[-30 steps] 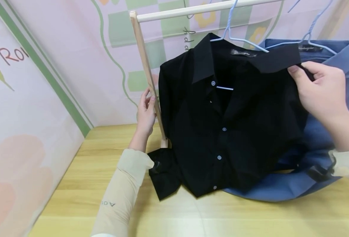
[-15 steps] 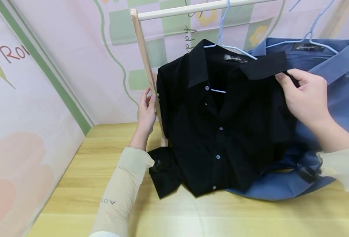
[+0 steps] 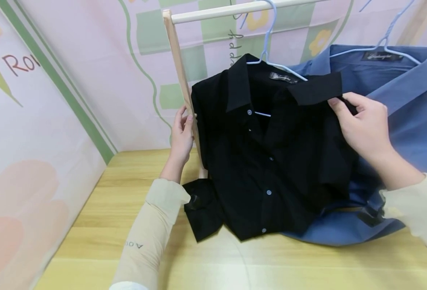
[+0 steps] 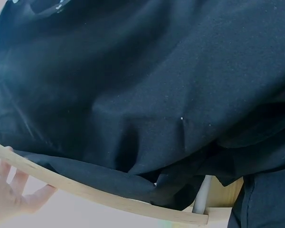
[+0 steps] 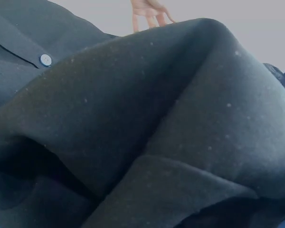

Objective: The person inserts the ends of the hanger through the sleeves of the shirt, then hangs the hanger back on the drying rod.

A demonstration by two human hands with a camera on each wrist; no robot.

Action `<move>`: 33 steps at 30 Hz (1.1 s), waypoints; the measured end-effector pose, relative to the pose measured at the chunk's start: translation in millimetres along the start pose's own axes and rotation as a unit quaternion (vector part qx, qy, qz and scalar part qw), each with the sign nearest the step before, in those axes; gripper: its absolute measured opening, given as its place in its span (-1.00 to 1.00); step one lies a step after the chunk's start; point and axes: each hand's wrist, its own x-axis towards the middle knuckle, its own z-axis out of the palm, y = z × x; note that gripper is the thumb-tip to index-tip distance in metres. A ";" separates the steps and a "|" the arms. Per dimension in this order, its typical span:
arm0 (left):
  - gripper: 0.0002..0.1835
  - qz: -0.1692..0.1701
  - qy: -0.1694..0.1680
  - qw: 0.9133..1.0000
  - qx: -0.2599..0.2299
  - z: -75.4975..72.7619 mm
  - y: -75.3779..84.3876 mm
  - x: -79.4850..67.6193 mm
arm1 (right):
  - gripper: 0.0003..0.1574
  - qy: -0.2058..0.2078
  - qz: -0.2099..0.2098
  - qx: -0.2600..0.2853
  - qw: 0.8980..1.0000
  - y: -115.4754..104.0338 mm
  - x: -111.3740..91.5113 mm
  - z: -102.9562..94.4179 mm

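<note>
A black button-up shirt (image 3: 293,149) hangs on a light-blue wire hanger (image 3: 265,48) from the rail of a wooden clothes rack (image 3: 177,56). My right hand (image 3: 367,123) pinches the shirt beside its right-side collar point. My left hand (image 3: 182,135) holds the rack's left post, fingers behind it and thumb at the near side. In the left wrist view, those fingers (image 4: 19,183) meet the post below the black cloth. Black cloth with a button (image 5: 45,60) fills most of the right wrist view, and part of a hand (image 5: 151,12) shows at its top.
A blue shirt (image 3: 416,108) on another light-blue hanger hangs to the right, partly behind the black one. A black sleeve cuff (image 3: 204,217) lies on the wooden table (image 3: 126,193). Patterned cloth (image 3: 86,52) covers the walls behind and left.
My right hand has moved left and slightly down with the black shirt's collar. The shirt's hanger has slid left along the rail. My left hand has stayed on the post.
</note>
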 end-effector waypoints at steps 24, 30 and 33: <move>-0.49 -0.030 0.020 0.999 -0.021 3.6 7.9 -3.2 | -0.37 -0.018 0.023 -0.019 0.999 -3.8 -9.3 -17.1; -0.45 -0.033 0.017 0.999 -0.032 2.4 7.5 -5.2 | -0.17 -0.013 -0.042 -0.042 0.998 -5.8 -15.5 -20.7; -0.40 -0.030 0.005 0.999 -0.038 0.1 7.4 -7.4 | -0.14 -0.007 -0.071 -0.048 0.996 -6.8 -18.7 -23.7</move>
